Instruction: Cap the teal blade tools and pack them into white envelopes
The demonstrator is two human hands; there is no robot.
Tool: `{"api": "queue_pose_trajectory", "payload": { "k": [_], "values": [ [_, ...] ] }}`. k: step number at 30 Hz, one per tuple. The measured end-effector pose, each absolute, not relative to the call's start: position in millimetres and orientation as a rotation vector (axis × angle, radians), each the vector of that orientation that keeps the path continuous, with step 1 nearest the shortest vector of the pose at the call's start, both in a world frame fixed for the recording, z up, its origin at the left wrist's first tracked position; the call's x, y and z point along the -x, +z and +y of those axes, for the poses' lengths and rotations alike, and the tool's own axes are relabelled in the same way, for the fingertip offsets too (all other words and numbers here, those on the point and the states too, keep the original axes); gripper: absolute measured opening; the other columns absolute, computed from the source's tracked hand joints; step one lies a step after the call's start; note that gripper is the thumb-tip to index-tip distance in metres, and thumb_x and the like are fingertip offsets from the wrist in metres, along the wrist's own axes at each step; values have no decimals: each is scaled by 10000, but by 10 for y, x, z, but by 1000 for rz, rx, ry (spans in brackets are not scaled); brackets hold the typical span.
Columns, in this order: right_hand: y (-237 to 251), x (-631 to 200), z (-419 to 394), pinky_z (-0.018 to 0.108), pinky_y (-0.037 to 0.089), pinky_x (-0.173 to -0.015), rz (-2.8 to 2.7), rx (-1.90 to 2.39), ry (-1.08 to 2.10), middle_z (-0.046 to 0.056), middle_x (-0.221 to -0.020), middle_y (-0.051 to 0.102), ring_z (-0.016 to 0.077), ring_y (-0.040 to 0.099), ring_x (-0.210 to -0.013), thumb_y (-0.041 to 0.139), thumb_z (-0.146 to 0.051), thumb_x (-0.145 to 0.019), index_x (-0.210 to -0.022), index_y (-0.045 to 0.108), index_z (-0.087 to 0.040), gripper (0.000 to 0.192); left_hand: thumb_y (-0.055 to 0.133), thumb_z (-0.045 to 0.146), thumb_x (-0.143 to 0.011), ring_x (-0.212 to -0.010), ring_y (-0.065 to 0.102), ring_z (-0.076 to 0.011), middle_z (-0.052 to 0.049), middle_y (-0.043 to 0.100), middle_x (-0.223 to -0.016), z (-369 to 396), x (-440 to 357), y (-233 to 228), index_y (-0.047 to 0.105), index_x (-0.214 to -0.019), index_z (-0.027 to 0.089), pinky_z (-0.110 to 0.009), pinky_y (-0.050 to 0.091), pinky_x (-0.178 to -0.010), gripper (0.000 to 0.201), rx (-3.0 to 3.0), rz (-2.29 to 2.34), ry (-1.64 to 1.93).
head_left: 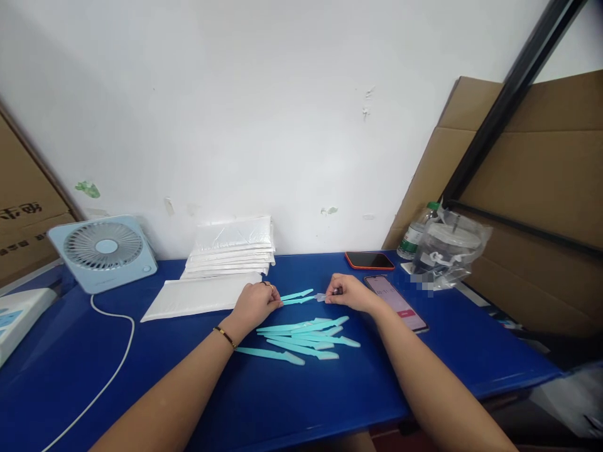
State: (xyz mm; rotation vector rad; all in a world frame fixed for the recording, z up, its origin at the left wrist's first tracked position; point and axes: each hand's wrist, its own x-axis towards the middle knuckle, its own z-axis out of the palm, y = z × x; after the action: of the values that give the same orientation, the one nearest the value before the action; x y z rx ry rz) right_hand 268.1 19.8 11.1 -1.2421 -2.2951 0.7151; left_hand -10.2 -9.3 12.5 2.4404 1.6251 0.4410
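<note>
My left hand (258,306) is closed on the handle ends of two turquoise eyebrow razors (298,300), whose blade ends point right. Facing it, my right hand (347,292) pinches a small clear plastic cap (321,297) at the tip of the lower razor. Whether the cap is around that tip or only touching it, I cannot tell. Nearer to me, a loose pile of several more turquoise eyebrow razors (306,333) lies on the blue table (282,395), mostly with blade ends to the right.
White padded mailers (230,242) are stacked at the back, with one mailer (193,296) in front. A light blue fan (106,251) with a cable stands left. Two phones (370,260) (400,304), a bottle (414,235) and a bagged cup (450,245) are on the right.
</note>
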Motion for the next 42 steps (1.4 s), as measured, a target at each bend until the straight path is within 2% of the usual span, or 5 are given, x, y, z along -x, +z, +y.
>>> {"api": "queue_pose_trajectory", "payload": {
  "k": [8,13,22,36,42],
  "values": [
    [355,-2896,26,230,387,-589,-2560,1260,903,9,-804,551,130,509,-691,761,-348,-575,-726,691,-190,230,553,426,-780,-756,574,-165,-4,631,-822,-190,45,203,618,-844,230,-277,377,-657,216,-2466,1576,543],
    [329,-2775,10,215,383,-574,-2577,1149,941,7,-782,529,111,493,-662,696,-351,-673,-721,678,-178,180,464,482,-834,-747,571,-154,-1,641,-791,-332,-93,255,647,-830,236,-255,380,-649,306,-2470,1306,506],
    [170,-2601,130,218,386,-616,-2468,1091,712,15,-808,533,114,509,-699,646,-287,-745,-744,640,-173,115,488,260,-822,-757,574,-152,2,659,-815,-179,11,167,657,-746,220,-261,371,-690,189,-2556,1426,418],
    [232,-2487,-41,210,360,-569,-2596,1086,733,2,-779,527,106,503,-671,703,-345,-685,-715,661,-180,173,556,425,-765,-729,570,-147,3,646,-781,-301,-40,248,660,-770,228,-240,366,-633,223,-2458,1372,402],
    [207,-2492,7,207,369,-590,-2502,1104,674,8,-808,546,105,511,-686,669,-289,-729,-739,646,-174,117,517,283,-797,-721,572,-146,0,665,-759,-240,-76,186,646,-679,205,-256,370,-680,191,-2528,1404,358]
  ]
}}
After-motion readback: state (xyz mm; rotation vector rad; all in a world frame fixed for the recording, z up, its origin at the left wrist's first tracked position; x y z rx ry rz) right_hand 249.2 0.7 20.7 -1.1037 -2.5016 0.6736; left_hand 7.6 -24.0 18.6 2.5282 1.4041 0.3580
